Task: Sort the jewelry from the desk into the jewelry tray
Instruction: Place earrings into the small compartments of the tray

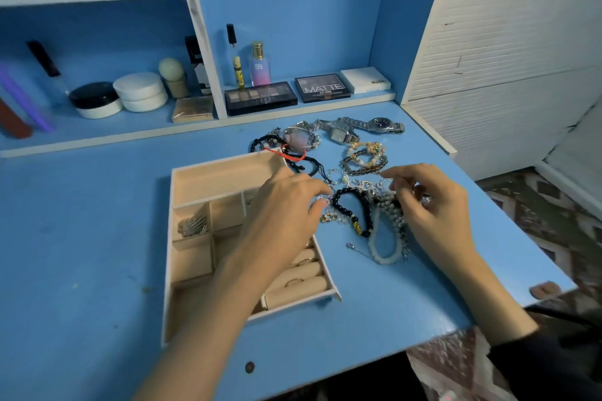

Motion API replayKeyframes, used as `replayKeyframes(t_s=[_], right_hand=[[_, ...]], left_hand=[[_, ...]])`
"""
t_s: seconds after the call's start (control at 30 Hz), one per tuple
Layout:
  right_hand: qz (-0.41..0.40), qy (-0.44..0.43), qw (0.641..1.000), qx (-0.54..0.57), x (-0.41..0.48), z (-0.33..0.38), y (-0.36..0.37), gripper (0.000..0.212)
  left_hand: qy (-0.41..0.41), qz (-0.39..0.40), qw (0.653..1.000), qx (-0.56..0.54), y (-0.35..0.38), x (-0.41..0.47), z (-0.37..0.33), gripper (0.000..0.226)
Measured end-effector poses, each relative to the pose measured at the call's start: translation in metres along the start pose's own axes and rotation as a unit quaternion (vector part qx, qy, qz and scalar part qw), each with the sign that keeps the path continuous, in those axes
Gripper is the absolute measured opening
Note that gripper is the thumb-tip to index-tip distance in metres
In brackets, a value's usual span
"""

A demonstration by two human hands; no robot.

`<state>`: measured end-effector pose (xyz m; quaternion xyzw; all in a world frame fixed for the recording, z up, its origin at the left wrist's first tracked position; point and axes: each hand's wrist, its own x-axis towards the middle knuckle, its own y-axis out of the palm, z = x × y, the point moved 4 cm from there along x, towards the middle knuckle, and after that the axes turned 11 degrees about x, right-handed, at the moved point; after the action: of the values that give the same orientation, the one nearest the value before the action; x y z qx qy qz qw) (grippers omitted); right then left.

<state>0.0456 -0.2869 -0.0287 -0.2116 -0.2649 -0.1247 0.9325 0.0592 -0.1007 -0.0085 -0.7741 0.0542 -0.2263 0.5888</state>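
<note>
Head view, looking down at the blue desk (97, 238): we see the beige jewelry tray (228, 160) left of centre, with the jewelry pile (355, 172) lying on the desk just beside its right wall. The left hand (286, 202) reaches across the tray, and its forearm hides the middle compartments and part of the ring rolls (309, 285), where two thin rings show. Its thumb and forefinger are drawn together on a thin silver chain (323, 198) at the pile's near edge. The pinch looks closed, though blur softens it. The right hand (426, 205) is curled over the tangle next to a black bead bracelet (353, 205) and above a white bead bracelet (381, 252). Something silvery glints between its fingers, but we cannot tell whether it is held or only touched. A silver piece (193, 225) sits in a small left compartment, its kind unclear. Watches (358, 128) lie at the pile's far end. The makeup palettes (260, 98) on the shelf behind are legible only in part.
</note>
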Motion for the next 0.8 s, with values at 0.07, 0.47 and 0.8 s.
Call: replayKeyframes(t_s=[0.07, 0.47, 0.8], right_hand=[[-0.007, -0.008, 1.0, 0.002, -0.001, 0.0, 0.001, 0.023], [0.021, -0.031, 0.998, -0.044, -0.002, 0.005, 0.008, 0.019], [0.063, 0.035, 0.996, -0.047, 0.012, 0.012, 0.017, 0.01]], left_hand=[[0.004, 0.027, 0.998, 0.049, 0.002, 0.008, 0.0, 0.028], [0.027, 0.155, 0.987, 0.044, 0.009, 0.035, 0.0, 0.018], [0.014, 0.191, 0.981, -0.014, 0.008, 0.037, 0.002, 0.011]])
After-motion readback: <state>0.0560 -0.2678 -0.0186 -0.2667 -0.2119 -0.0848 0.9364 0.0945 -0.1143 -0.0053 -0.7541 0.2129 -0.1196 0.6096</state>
